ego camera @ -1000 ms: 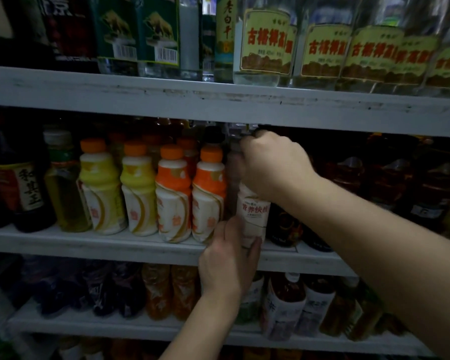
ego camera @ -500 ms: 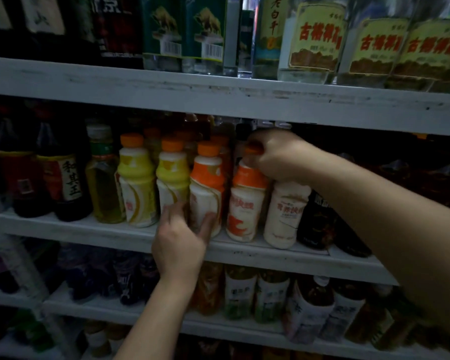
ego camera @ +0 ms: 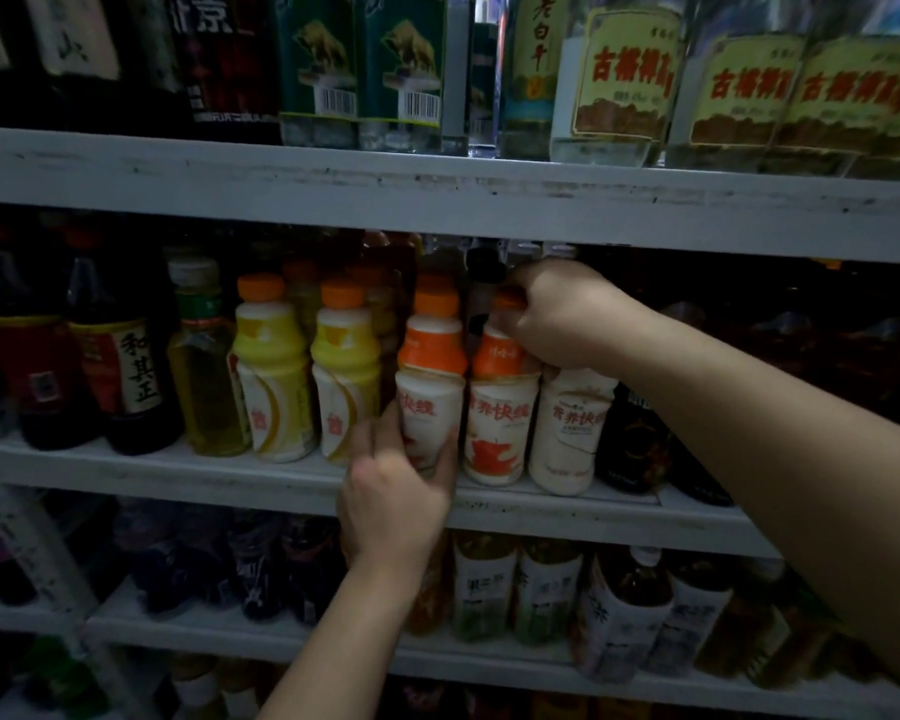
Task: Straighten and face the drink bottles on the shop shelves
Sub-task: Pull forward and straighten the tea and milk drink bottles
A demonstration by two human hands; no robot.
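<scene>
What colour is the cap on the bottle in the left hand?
Orange cap, seen in the head view.

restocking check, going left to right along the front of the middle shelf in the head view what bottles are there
two dark sauce bottles → clear yellow bottle → two yellow-topped bottles → two orange-topped bottles → white bottle → dark bottle

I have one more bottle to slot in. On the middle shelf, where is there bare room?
Bare board shows only along the middle shelf's front lip, before the dark sauce bottles and yellow bottles. The row itself is packed shoulder to shoulder; the left hand and right hand crowd the orange-capped bottles.
</scene>
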